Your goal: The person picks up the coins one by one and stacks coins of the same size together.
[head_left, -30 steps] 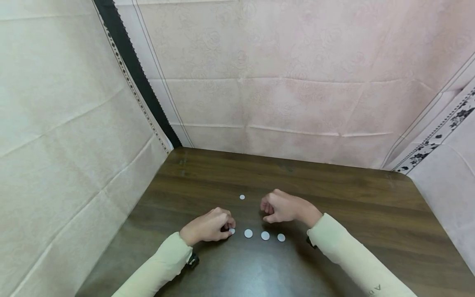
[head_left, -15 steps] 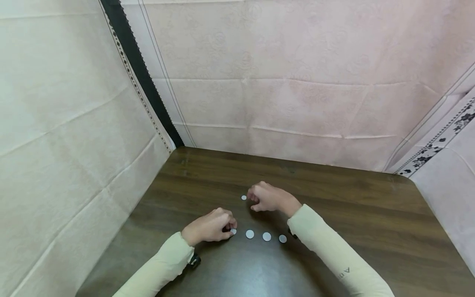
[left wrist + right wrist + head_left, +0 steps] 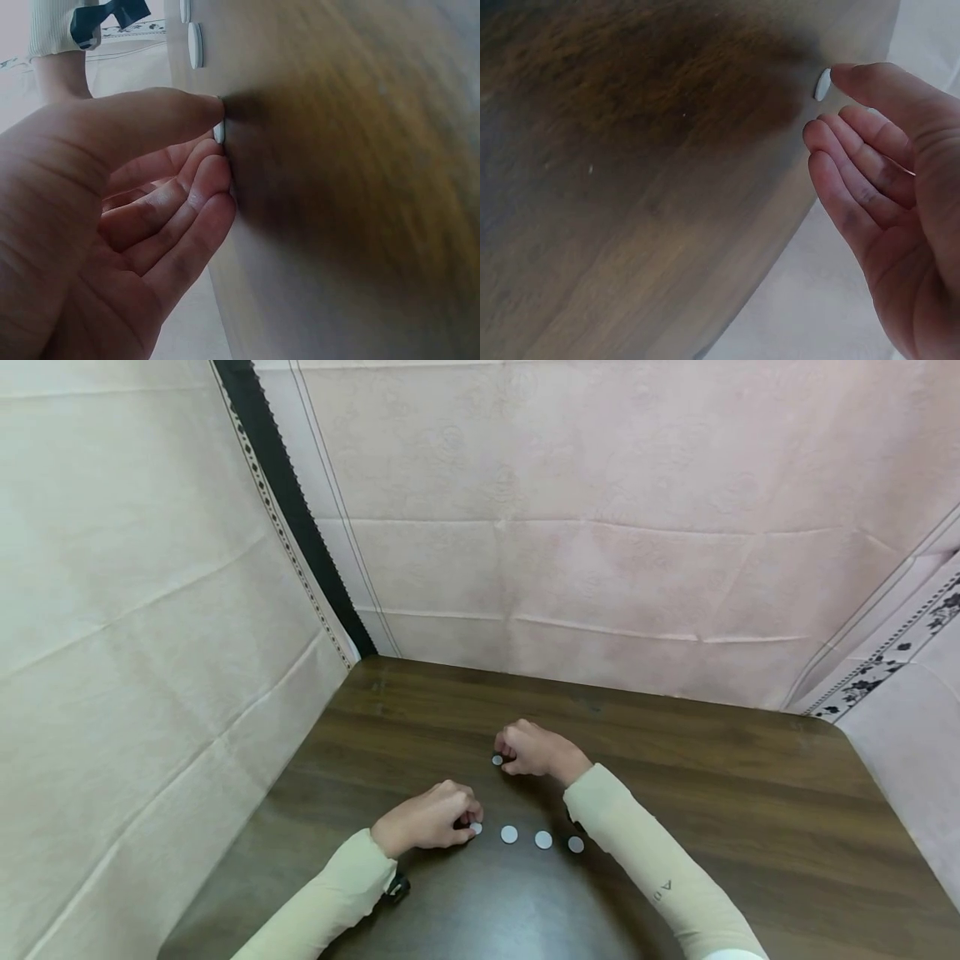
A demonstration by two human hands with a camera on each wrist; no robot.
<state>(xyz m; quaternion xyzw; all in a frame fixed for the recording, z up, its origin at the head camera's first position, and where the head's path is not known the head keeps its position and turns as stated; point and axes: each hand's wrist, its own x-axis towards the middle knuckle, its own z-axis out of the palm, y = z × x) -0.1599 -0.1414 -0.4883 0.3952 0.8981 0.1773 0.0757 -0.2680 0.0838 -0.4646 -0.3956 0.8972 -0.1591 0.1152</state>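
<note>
Small flat white discs lie on the dark wooden table (image 3: 720,793). At the left end of the near row, my left hand (image 3: 431,817) pinches one white disc (image 3: 477,829) between thumb and curled fingers. Its edge shows under the thumb (image 3: 187,112) in the left wrist view, the disc (image 3: 219,130) partly hidden. Farther back, my right hand (image 3: 536,750) has thumb and fingers around a lone, smaller-looking disc (image 3: 497,761). In the right wrist view that disc (image 3: 823,85) sits at the thumb tip, the other fingers curled below it.
Right of my left hand, a middle disc (image 3: 509,834), another disc (image 3: 543,840) and an end disc (image 3: 576,844) continue the row. My right sleeve (image 3: 637,843) passes close by the end disc. Pale cloth (image 3: 585,527) hangs behind the table and at both sides.
My right hand has moved left and away from me, from bare table to the lone far disc, which its fingers now enclose. My left hand stays at its disc.
</note>
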